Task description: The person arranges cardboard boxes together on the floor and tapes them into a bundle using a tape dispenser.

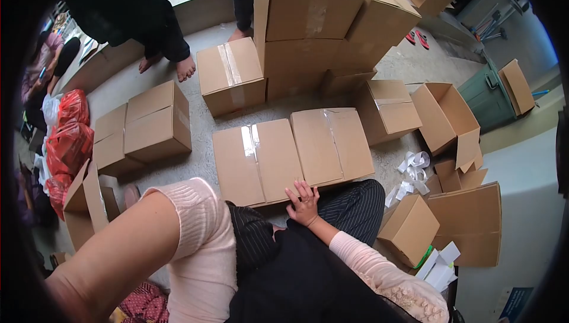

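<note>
Before my lap stand two brown cardboard boxes side by side, a left box (234,169) with clear tape along its top seam and a right box (349,151), also shut. My right hand (304,204) rests with spread fingers at their near edge, by the gap between them, and grips nothing. My left forearm (124,243), its pink sleeve pushed up, bends back toward the lower left. The left hand itself is outside the picture. More closed boxes lie beyond: a taped box (231,74), a pair at the left (157,112), and a box at the right (388,109).
Tall stacked boxes (314,15) rise behind. Open boxes (435,115), crumpled white strips (412,175) and a green bin (486,101) are at right. Red plastic bags (70,145) lie at left. A person's bare foot (185,69) is near the boxes; another person sits far left.
</note>
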